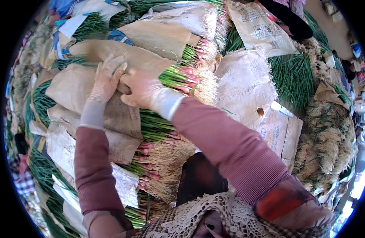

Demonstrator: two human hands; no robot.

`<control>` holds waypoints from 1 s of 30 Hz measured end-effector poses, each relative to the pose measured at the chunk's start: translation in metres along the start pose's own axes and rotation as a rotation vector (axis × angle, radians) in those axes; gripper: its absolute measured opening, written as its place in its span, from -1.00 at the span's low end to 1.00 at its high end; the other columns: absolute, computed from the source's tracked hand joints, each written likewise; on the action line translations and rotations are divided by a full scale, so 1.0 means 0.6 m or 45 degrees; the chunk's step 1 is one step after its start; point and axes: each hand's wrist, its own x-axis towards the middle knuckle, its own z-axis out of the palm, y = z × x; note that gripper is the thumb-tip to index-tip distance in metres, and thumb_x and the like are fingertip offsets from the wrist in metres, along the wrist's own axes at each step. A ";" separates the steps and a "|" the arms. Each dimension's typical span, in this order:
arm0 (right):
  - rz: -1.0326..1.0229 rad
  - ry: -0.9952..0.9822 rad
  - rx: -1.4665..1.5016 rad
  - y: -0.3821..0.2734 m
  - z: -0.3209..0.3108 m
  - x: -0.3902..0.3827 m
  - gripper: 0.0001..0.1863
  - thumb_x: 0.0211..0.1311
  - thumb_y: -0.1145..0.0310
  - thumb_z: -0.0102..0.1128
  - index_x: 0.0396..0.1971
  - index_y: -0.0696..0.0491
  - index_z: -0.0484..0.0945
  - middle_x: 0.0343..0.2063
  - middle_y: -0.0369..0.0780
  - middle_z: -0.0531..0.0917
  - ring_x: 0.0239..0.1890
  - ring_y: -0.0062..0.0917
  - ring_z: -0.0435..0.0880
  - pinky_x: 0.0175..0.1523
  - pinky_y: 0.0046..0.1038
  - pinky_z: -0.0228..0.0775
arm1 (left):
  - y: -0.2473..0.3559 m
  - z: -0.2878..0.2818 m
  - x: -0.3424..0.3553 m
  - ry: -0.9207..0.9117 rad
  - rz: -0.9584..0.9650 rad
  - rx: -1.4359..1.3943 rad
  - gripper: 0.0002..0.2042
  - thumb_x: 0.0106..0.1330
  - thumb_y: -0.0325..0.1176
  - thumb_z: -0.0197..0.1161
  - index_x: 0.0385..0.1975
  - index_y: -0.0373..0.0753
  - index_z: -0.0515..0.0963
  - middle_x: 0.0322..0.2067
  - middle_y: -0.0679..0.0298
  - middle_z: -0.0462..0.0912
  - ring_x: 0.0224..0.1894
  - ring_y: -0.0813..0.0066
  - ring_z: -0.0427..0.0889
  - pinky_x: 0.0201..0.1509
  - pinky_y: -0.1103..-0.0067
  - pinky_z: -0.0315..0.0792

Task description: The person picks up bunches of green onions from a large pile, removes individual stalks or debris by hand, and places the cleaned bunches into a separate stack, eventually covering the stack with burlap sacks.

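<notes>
A brown paper sheet (131, 53) lies around a bunch of red-bulbed spring onions (180, 79), whose green stalks, pink bulbs and pale roots stick out on the right. My left hand (105, 81), in a thin translucent glove, grips the paper from the left, thumb toward the right hand; its fingertips are partly blurred. Close beside it, my right hand (142, 89), gloved the same way, has its fingers curled on a fold of the paper. Below both hands, another brown sheet (121, 119) covers more spring onions (154, 154) with roots to the right.
Several wrapped bundles lie around, with a white sack (246, 83) and green stalks (295, 79) to the right. A heap of rooty bunches (329, 139) sits farther right. Another person's dark sleeve (289, 18) reaches in at the top. Near my lap is a dark surface (200, 176).
</notes>
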 end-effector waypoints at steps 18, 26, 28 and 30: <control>0.928 0.081 1.375 0.167 0.070 -0.218 -0.27 -0.04 -0.15 -0.15 0.04 0.08 0.06 -0.01 -0.09 0.21 -0.03 -0.37 0.27 0.04 -0.30 0.12 | -0.271 0.156 -0.105 0.279 -0.476 -1.109 -0.70 0.09 -0.40 -0.07 -0.16 -0.35 0.31 -0.20 0.17 0.40 -0.14 0.39 0.37 -0.10 0.56 0.26; 1.139 0.609 1.593 0.166 0.020 -0.271 -0.37 0.03 -0.01 -0.10 0.03 0.09 0.11 -0.04 -0.10 0.25 -0.08 -0.40 0.30 -0.04 -0.41 0.17 | -0.275 0.123 -0.107 0.104 -0.346 -0.401 -0.49 -0.11 -0.52 0.09 -0.05 -0.33 0.18 -0.12 0.14 0.32 -0.13 0.39 0.36 -0.12 0.56 0.30; 1.015 0.893 1.110 0.241 0.037 -0.348 -0.55 -0.01 0.28 0.05 -0.10 0.13 0.27 -0.23 -0.08 0.45 -0.15 -0.44 0.39 -0.01 -0.55 0.14 | -0.269 0.112 -0.104 0.108 -0.362 -0.381 -0.43 -0.15 -0.56 0.13 -0.02 -0.33 0.15 -0.10 0.13 0.30 -0.12 0.39 0.36 -0.13 0.56 0.30; 1.285 0.704 0.895 0.327 0.043 -0.419 -0.64 0.00 0.39 0.00 -0.16 0.19 0.30 -0.27 -0.10 0.44 -0.21 -0.44 0.40 -0.10 -0.51 0.23 | -0.280 0.113 -0.109 0.173 -0.464 -0.552 -0.48 -0.14 -0.56 0.11 -0.06 -0.36 0.19 -0.14 0.15 0.35 -0.20 0.43 0.38 -0.18 0.60 0.30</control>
